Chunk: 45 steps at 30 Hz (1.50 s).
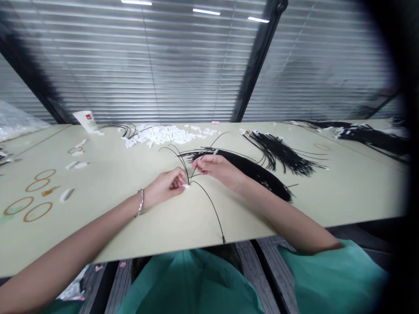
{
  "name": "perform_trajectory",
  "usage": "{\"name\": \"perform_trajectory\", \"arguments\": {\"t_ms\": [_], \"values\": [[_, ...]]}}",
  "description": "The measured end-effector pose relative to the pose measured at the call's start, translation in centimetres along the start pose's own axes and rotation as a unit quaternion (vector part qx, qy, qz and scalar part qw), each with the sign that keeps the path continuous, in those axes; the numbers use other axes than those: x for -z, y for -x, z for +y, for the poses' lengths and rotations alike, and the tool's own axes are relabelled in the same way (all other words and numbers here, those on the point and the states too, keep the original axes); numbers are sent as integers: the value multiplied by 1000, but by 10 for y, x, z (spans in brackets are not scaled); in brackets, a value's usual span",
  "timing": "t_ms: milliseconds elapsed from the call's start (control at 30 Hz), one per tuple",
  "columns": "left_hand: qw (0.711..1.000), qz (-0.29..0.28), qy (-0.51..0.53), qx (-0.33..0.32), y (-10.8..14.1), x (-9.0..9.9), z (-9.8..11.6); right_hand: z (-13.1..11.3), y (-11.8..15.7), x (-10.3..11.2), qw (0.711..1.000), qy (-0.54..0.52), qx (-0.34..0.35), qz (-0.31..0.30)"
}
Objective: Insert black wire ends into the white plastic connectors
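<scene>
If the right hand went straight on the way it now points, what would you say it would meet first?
Most likely the thin black wires curving up beside the left hand, just ahead of the right hand, though depth is hard to judge here.

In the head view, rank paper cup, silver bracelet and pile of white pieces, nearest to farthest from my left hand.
1. Silver bracelet: worn just behind your left hand.
2. Pile of white pieces: beyond that hand.
3. Paper cup: back, off to the left.
</scene>
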<state>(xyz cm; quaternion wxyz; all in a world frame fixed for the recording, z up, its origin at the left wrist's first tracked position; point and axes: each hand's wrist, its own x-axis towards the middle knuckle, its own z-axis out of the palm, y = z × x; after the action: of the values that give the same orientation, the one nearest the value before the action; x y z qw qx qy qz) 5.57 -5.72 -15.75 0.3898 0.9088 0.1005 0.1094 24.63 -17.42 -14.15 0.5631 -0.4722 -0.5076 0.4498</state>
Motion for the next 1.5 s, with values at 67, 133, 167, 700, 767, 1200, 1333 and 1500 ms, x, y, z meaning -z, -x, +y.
{"name": "perform_trajectory", "arguments": {"t_ms": [67, 133, 167, 700, 767, 1200, 1333, 1500], "values": [[1000, -3, -1, -2, 0, 0, 0, 5, -1, -6, 998, 63, 22, -15], [1000, -4, -5, -5, -1, 1, -1, 10, -2, -10, 994, 97, 49, -20], [1000, -3, -6, -7, -1, 1, -2, 12, -2, -12, 992, 108, 59, -18], [1000, -5, -20, -9, -1, 2, -1, 13, 2, -20, 953, 268, 139, 37], [1000, -4, -21, -11, -1, 2, -2, 11, 3, -19, 943, 292, 156, 29], [1000, 2, -14, -6, -2, 0, -2, 19, 1, -25, 906, 368, 205, 30], [1000, 7, -14, -3, -2, 0, 0, 21, 1, -26, 895, 379, 235, 19], [1000, 0, -5, -1, -2, 1, 0, 19, 0, -23, 924, 333, 186, 14]]}}
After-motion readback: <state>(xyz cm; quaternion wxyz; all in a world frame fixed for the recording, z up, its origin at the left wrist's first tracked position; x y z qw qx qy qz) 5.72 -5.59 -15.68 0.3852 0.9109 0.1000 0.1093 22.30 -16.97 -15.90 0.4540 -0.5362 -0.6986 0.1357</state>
